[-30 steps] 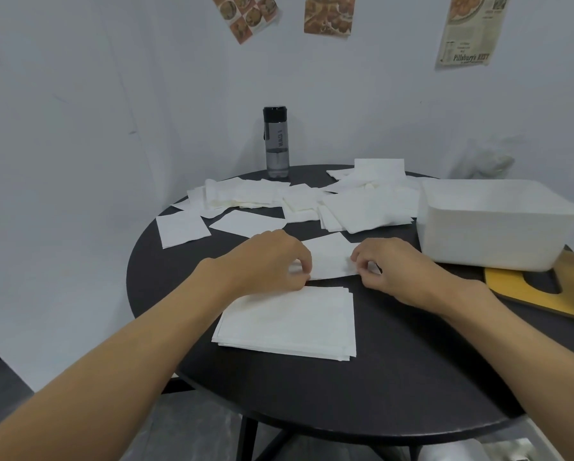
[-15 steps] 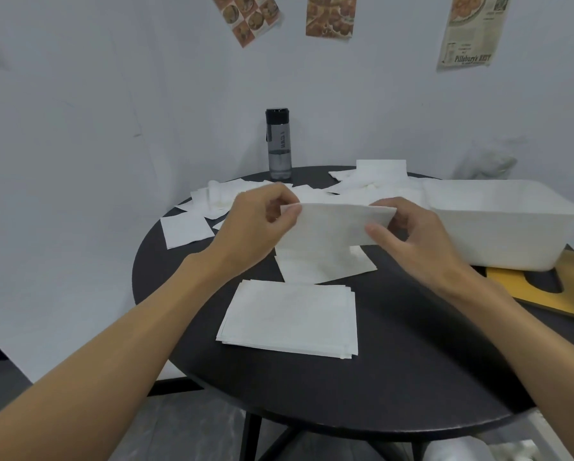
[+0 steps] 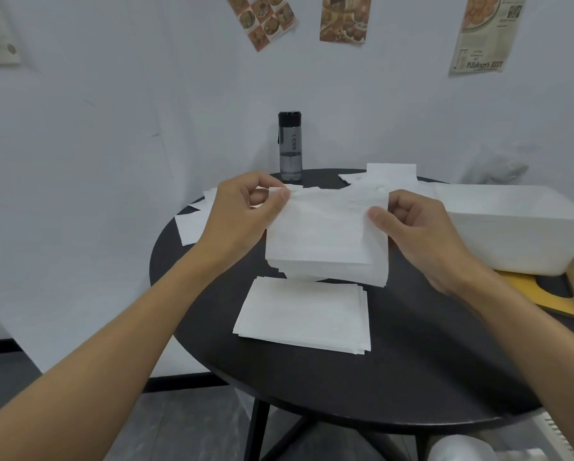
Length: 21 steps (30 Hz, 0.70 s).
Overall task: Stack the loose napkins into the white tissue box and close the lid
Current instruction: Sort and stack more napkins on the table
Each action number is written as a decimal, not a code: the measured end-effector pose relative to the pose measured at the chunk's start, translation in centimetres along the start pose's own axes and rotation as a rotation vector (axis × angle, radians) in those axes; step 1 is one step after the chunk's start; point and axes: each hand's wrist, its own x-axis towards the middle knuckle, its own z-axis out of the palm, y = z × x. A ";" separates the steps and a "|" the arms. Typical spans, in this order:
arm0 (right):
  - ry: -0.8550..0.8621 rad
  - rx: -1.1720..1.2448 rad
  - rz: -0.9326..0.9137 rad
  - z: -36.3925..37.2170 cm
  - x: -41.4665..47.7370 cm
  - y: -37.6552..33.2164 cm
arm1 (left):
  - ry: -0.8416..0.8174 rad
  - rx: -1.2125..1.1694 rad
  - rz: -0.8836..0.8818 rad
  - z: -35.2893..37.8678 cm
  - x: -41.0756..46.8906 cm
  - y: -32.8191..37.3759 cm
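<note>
Both hands hold one white napkin (image 3: pixel 325 234) up above the round black table (image 3: pixel 412 377). My left hand (image 3: pixel 245 217) pinches its upper left corner and my right hand (image 3: pixel 418 224) pinches its right edge. The sheet hangs down and hides part of the table behind it. A neat stack of napkins (image 3: pixel 302 314) lies flat just below it, near the table's middle. The white tissue box (image 3: pixel 511 227) stands open at the right. Its yellow lid (image 3: pixel 551 291) lies beside it at the table's right edge. Loose napkins (image 3: pixel 192 224) are scattered at the back.
A dark water bottle (image 3: pixel 290 146) stands at the table's far edge by the wall. More loose napkins (image 3: pixel 390 173) lie behind the held sheet. Posters (image 3: pixel 344 16) hang on the white wall. The table's front half is bare black surface.
Both hands picked a napkin off the table and raised it. It now hangs unfolded between them, above the neat stack.
</note>
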 end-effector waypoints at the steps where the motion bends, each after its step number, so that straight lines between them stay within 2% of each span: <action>1: -0.005 -0.016 0.019 0.1 0.0 0.1 | -0.012 -0.002 -0.009 0.0 -0.1 -0.1; 6: -0.038 0.053 0.102 0.5 -0.6 -0.2 | -0.052 -0.032 -0.066 -0.3 -0.6 -0.5; 9: -0.115 0.058 0.159 0.7 -0.8 -0.1 | -0.082 -0.049 -0.111 -0.5 -1.0 -0.8; 14: -0.156 0.036 0.136 1.1 -1.0 0.1 | -0.123 -0.054 -0.157 -0.8 -1.4 -1.1; 17: -0.245 0.033 0.128 1.0 -0.9 0.5 | -0.150 -0.007 -0.167 -1.2 -1.6 -1.5; 21: -0.273 -0.020 0.173 1.0 -0.6 1.3 | -0.151 0.043 -0.126 -1.3 -2.1 -1.3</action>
